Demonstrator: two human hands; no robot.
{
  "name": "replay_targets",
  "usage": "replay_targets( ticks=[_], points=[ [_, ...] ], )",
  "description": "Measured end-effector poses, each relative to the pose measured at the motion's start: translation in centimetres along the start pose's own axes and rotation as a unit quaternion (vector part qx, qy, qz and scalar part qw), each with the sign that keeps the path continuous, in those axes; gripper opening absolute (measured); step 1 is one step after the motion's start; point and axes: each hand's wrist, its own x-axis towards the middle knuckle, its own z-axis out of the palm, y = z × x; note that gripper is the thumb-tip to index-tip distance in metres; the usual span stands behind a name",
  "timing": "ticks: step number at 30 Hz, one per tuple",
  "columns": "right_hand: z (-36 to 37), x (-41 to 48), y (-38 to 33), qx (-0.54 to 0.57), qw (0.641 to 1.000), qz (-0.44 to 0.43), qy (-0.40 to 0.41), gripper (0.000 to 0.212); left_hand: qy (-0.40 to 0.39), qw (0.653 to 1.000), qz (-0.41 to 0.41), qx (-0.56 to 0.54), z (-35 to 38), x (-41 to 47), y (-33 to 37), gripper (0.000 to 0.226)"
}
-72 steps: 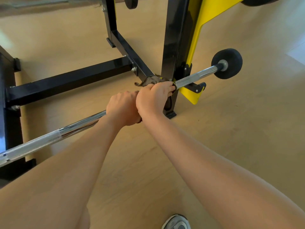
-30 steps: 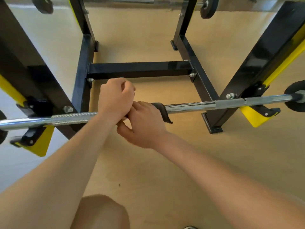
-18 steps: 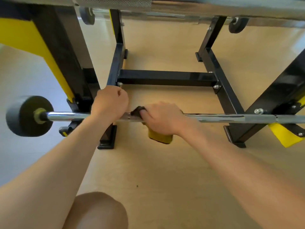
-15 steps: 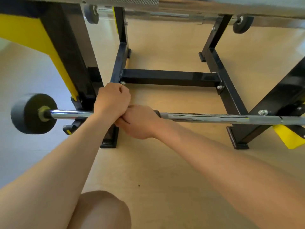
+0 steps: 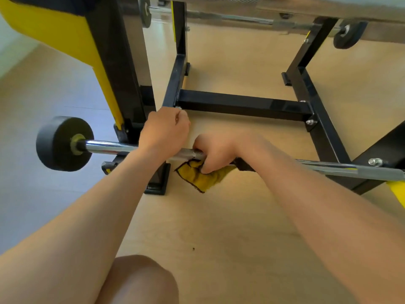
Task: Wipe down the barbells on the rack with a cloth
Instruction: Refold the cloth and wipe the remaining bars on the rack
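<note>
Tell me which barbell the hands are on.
The lowest barbell, with the black end weight: the left hand grips it and the right hand holds the yellow cloth on it. The upper barbells are untouched.

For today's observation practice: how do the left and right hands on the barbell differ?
The left hand grips the bare barbell; the right hand grips it with a cloth. The left hand sits nearer the end weight, the right hand farther along. Both curl round it.

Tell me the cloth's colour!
The cloth is yellow with a dark edge, in the head view.
</note>
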Motion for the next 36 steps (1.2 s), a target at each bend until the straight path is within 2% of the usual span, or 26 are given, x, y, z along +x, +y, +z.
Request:
replay_targets(
  ticks=[2, 4, 6, 7, 9, 10, 12, 14, 16, 18, 22, 24, 26, 27, 28, 30, 32, 34, 36],
  points=[
    [1.7, 0.2, 0.1, 0.010, 0.998, -0.021, 0.057, 0.014, 0.003, 1.000, 0.008, -0.017, 0.3, 0.1, 0.4, 0.041],
    [3.5, -0.1, 1.0, 0.000, 0.986, -0.041, 0.159, 0.010, 0.001, 0.999, 0.019, -0.029, 0.9, 0.1, 0.8, 0.040],
    [5.0, -0.5, 2.1, -0.057, 0.966, -0.035, 0.249, 0.022, -0.003, 0.999, 0.028, -0.030, 1.6, 0.0, 0.9, 0.039],
    [5.4, -0.8, 2.8, -0.061, 0.961, -0.011, 0.268, 0.031, -0.006, 0.999, 0.031, -0.026, 1.9, 0.0, 0.9, 0.039],
    [5.1, -1.8, 4.1, -0.030, 0.966, 0.055, 0.249, 0.046, -0.015, 0.999, 0.033, -0.017, 2.4, 0.1, 0.9, 0.039],
    [4.8, -2.4, 4.7, -0.001, 0.973, 0.076, 0.216, 0.045, -0.021, 0.999, 0.036, -0.013, 2.6, 0.1, 0.9, 0.039],
    [4.0, -3.1, 5.3, 0.050, 0.985, 0.089, 0.138, 0.029, -0.029, 0.999, 0.041, -0.004, 2.6, 0.0, 0.9, 0.038],
    [3.8, -3.4, 5.3, 0.047, 0.989, 0.082, 0.118, 0.019, -0.033, 0.999, 0.041, -0.001, 2.4, 0.1, 0.6, 0.038],
    [4.0, -3.3, 4.3, -0.002, 0.988, 0.059, 0.144, 0.017, -0.028, 0.999, 0.038, -0.002, 2.0, 0.2, 0.4, 0.038],
    [4.7, -2.2, 2.2, -0.070, 0.976, 0.016, 0.206, 0.020, -0.016, 0.999, 0.041, -0.012, 1.9, 0.4, 0.4, 0.040],
    [7.1, 1.9, -2.6, -0.203, 0.924, -0.046, 0.320, 0.012, 0.007, 0.998, 0.048, -0.038, 2.2, 0.5, 1.2, 0.042],
    [6.7, 2.0, -2.2, -0.179, 0.941, -0.066, 0.281, 0.016, 0.001, 0.997, 0.045, -0.057, 2.4, 0.4, 1.1, 0.041],
    [4.3, -0.2, 0.8, -0.030, 0.987, -0.028, 0.156, 0.017, -0.019, 0.997, 0.042, -0.058, 2.4, 0.4, 0.7, 0.039],
    [2.7, -1.7, 2.6, 0.054, 0.996, 0.012, 0.072, 0.023, -0.033, 0.998, 0.044, -0.044, 2.4, 0.4, 0.3, 0.038],
    [1.4, -3.2, 4.1, 0.087, 0.995, 0.050, -0.007, 0.031, -0.042, 0.998, 0.045, -0.029, 2.3, 0.5, 0.0, 0.037],
    [-0.3, -5.2, 5.7, 0.058, 0.989, 0.109, -0.087, 0.045, -0.048, 0.998, 0.046, -0.005, 2.1, 0.6, -0.5, 0.037],
    [-0.3, -4.4, 4.6, 0.059, 0.992, 0.082, -0.073, 0.040, -0.039, 0.998, 0.050, 0.008, 2.0, 0.7, -0.5, 0.038],
    [1.5, -1.7, 2.2, 0.064, 0.998, 0.007, 0.022, 0.024, -0.029, 0.998, 0.053, -0.011, 2.0, 0.6, 0.0, 0.038],
    [3.6, 0.2, 0.1, -0.003, 0.991, -0.058, 0.123, 0.023, -0.018, 0.998, 0.054, -0.035, 2.1, 0.6, 0.5, 0.037]
  ],
)
